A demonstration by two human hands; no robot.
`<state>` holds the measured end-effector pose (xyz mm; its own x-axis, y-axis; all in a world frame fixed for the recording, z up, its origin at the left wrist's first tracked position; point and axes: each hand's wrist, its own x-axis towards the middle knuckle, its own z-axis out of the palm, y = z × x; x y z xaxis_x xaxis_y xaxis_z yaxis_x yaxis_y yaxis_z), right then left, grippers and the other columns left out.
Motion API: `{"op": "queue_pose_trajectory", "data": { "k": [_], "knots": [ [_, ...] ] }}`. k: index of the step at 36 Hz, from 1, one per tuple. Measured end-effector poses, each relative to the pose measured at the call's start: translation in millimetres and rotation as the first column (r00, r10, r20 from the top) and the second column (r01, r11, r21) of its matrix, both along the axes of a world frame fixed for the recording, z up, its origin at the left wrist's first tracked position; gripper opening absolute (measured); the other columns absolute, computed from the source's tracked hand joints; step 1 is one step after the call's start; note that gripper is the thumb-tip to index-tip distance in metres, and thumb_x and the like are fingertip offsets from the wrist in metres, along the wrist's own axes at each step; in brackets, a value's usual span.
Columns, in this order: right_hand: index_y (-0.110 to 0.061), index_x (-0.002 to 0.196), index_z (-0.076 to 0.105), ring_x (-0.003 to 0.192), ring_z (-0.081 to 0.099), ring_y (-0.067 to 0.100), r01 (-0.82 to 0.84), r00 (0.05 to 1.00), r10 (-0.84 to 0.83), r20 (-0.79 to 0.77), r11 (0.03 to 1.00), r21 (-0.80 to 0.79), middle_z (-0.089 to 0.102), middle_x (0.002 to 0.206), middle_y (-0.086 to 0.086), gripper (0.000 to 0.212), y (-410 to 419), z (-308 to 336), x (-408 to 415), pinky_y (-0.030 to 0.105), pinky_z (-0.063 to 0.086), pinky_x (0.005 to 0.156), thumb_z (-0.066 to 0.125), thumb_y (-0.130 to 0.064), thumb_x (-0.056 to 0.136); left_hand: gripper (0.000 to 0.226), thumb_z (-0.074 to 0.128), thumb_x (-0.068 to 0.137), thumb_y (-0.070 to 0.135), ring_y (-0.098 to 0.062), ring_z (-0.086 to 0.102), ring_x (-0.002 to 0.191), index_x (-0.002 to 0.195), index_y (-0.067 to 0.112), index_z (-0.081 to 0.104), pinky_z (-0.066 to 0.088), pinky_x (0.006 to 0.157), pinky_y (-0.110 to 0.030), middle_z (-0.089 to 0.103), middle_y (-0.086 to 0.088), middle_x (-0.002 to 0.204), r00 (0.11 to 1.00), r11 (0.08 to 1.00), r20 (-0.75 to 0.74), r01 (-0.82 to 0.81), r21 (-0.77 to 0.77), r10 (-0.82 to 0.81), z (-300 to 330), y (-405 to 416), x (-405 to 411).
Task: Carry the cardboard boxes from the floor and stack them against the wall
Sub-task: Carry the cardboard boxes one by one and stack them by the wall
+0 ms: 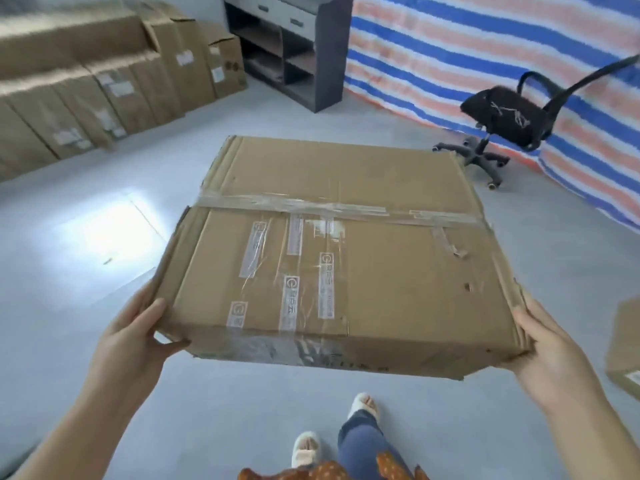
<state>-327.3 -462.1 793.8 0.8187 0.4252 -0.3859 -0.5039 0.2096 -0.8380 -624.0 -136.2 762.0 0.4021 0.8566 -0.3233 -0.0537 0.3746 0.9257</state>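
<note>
Stacked boxes [86, 81] far ahead-left of hands. Flat taped box [332, 258] held off floor between left hand [138, 334] and right hand [550, 344], gripping near corners. Looks stiff, light; tape slick, hold bare edges.

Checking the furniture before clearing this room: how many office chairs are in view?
1. A black office chair stands on the grey floor at the right, in front of the striped tarp, beyond the carried box. Others may be out of frame.
</note>
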Motion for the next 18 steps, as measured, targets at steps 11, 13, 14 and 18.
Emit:
{"op": "queue_pose_trajectory", "data": {
  "k": [11, 13, 14, 18],
  "knots": [
    [-0.041, 0.099, 0.073, 0.086, 0.07, 0.003, -0.328, 0.938, 0.341, 0.06, 0.93, -0.165, 0.071, 0.11, -0.016, 0.053, 151.3, -6.7, 18.8, 0.028, 0.053, 0.053, 0.068, -0.042, 0.047, 0.039, 0.04, 0.099, 0.007, -0.017, 0.057, 0.11, 0.134, 0.018, 0.054, 0.058, 0.066, -0.04, 0.062, 0.004, 0.129, 0.958, 0.957, 0.024, -0.286, -0.037, 0.287, -7.1, 52.7, -53.0],
    [-0.039, 0.102, 0.072, 0.087, 0.07, 0.004, -0.353, 0.927, 0.369, 0.066, 0.919, -0.178, 0.07, 0.113, -0.014, 0.061, 182.5, -15.5, 28.0, 0.03, 0.054, 0.055, 0.068, -0.044, 0.042, 0.039, 0.039, 0.099, 0.007, -0.017, 0.056, 0.108, 0.135, 0.017, 0.053, 0.058, 0.066, -0.04, 0.063, 0.005, 0.127, 0.943, 0.942, 0.014, -0.333, -0.033, 0.333, -11.9, 69.3, -56.9],
    [-0.039, 0.102, 0.072, 0.087, 0.07, 0.004, -0.368, 0.922, 0.382, 0.064, 0.914, -0.169, 0.07, 0.113, -0.014, 0.057, 199.6, -18.4, 32.6, 0.03, 0.054, 0.055, 0.068, -0.043, 0.045, 0.039, 0.04, 0.099, 0.006, -0.015, 0.057, 0.106, 0.134, 0.017, 0.054, 0.058, 0.067, -0.04, 0.064, 0.005, 0.124, 0.933, 0.933, 0.011, -0.359, -0.025, 0.359, -15.8, 79.4, -58.2],
    [-0.036, 0.109, 0.07, 0.084, 0.07, 0.005, -0.439, 0.886, 0.458, 0.069, 0.878, -0.192, 0.071, 0.11, -0.012, 0.05, 278.3, -25.1, 49.3, 0.03, 0.053, 0.053, 0.065, -0.038, 0.06, 0.036, 0.04, 0.098, 0.0, -0.005, 0.059, 0.093, 0.128, 0.014, 0.056, 0.059, 0.066, -0.037, 0.065, 0.009, 0.111, 0.902, 0.902, -0.002, -0.431, 0.01, 0.431, -27.9, 129.2, -54.7]
  ]
}}
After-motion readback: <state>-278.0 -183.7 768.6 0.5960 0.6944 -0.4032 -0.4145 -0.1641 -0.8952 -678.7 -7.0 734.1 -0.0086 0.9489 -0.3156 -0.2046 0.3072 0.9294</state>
